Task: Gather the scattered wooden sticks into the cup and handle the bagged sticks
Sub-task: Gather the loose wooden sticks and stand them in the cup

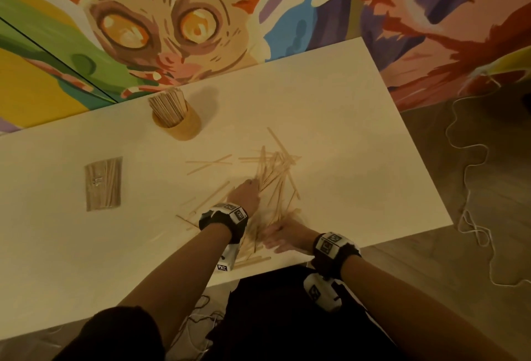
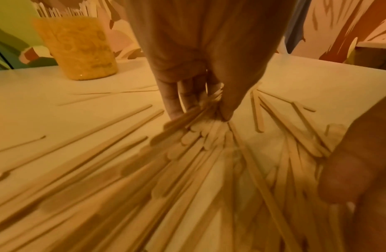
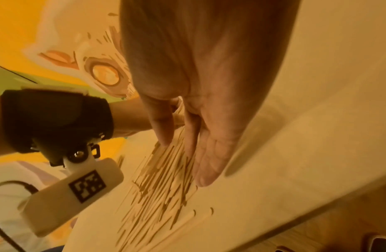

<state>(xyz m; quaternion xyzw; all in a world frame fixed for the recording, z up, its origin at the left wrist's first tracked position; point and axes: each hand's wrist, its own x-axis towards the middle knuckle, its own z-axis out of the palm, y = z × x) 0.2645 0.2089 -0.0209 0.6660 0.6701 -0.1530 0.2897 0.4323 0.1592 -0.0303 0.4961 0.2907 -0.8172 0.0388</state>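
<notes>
My feeds are dim and warm, everything washed in a yellow-orange cast, and the head view darkens toward its lower corners. The cup (image 1: 179, 122) throws a soft shadow up and to the right across the pale surface (image 1: 330, 119), so I judge the light comes from the lower left. Both wrist views bend heavily at the edges, and the nearest sticks (image 2: 187, 179) and the right hand (image 3: 200, 136) smear into blur.

On table (image 1: 330, 108): cup (image 1: 181, 123) at far edge, sticks standing in it; bagged sticks (image 1: 103, 184) lying left, nearer; loose sticks (image 1: 275, 171) scattered right of bag, before cup, reaching near edge under both hands
</notes>
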